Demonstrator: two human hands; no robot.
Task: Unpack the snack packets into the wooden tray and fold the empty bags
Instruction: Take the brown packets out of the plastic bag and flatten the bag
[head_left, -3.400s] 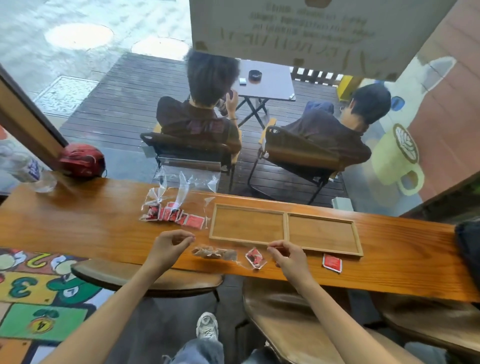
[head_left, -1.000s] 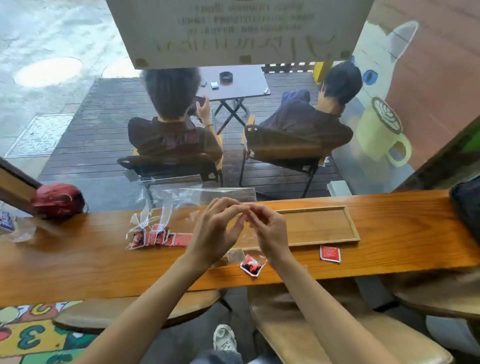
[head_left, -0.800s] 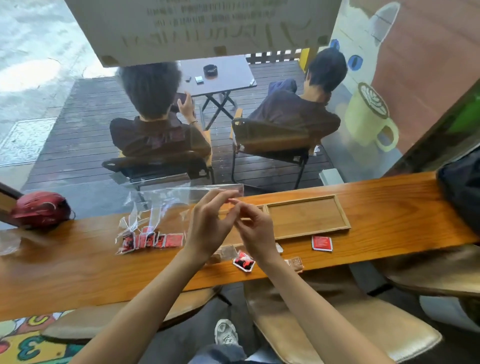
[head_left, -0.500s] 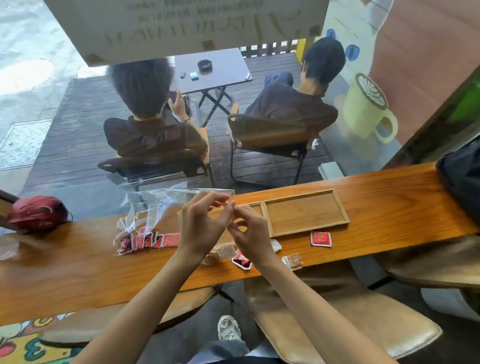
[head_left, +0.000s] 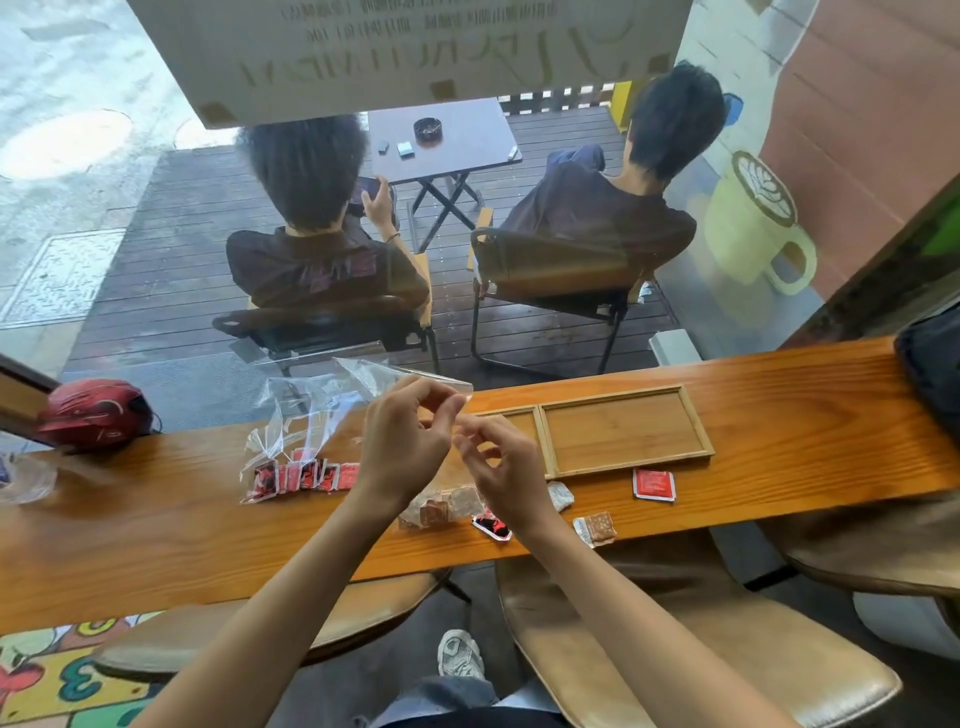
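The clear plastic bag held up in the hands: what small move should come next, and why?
Probably lay the clear bag flat on the counter and make the first fold. It looks empty, pinched at its edge by the left hand, with the right hand beside it. Loose packets, such as the red one, lie near the wooden tray, which holds nothing yet.

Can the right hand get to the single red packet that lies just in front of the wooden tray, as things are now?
Probably yes. The red packet lies alone on the counter, nothing on it or between it and the right hand. That hand seems busy with the clear bag, so it must let go first.
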